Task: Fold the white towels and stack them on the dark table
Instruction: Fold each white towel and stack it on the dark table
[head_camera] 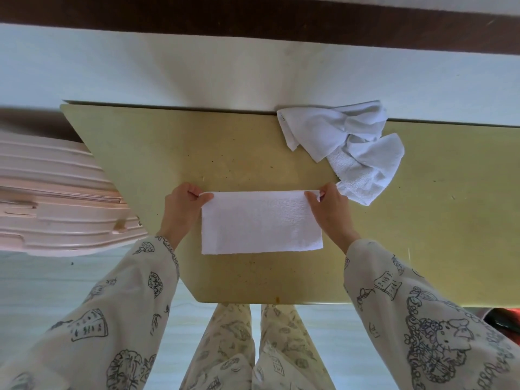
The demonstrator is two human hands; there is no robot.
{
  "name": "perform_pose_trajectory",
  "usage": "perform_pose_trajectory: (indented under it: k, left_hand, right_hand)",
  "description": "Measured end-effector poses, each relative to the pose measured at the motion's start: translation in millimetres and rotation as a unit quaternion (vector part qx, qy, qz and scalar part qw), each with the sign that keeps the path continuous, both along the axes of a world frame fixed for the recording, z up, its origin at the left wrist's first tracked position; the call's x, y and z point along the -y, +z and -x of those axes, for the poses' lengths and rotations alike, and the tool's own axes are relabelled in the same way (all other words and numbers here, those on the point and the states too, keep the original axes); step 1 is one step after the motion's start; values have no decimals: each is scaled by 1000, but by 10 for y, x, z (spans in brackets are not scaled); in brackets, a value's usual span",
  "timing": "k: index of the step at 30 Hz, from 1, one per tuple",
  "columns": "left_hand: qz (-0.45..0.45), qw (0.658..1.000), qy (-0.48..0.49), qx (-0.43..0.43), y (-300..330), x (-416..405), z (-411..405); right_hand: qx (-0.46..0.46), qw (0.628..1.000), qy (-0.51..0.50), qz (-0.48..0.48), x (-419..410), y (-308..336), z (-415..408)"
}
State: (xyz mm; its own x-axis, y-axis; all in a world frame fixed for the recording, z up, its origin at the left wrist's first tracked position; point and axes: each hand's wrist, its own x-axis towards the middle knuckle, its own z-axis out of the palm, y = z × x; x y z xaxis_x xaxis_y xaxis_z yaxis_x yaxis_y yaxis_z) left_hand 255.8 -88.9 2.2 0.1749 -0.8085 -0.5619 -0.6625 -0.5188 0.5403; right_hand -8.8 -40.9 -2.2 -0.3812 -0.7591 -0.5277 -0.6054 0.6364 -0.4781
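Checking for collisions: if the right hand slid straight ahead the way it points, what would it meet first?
Probably the crumpled towels: the right hand, pinching the folded towel's far corner, points toward the pile's near end, almost touching it.

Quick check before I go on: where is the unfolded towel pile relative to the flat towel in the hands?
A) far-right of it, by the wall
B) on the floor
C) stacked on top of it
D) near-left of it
A: the crumpled pile lies beyond and right of the flat towel, against the table's far edge, while the left hand and right hand pinch the flat towel's far corners.
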Motion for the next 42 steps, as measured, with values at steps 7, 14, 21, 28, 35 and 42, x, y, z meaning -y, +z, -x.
perform_pose_trajectory:
  k: [7,14,21,28,35,42]
  left_hand:
    - [38,999,22,1,-23,-95,-14]
    - [194,973,-71,99,-7,-291,123]
    - [256,872,-380,172,-417,-960,522]
    - [256,835,-434,221,-541,-824,303]
    - [247,846,-421,214,-520,-680,297]
    - [246,833,-436,234,-576,-628,301]
  right_hand:
    - [-30,996,-20,77,-227,-57,-17]
    - [-194,941,168,219,-422,-64,-248]
    - [-177,904,326,213,-640,-355,-725]
    - [-217,884,355,211,-709,-575,-364]
    - [-239,880,356,205,-619,-589,-286]
    - [-264,880,352,180,-631,-621,-285]
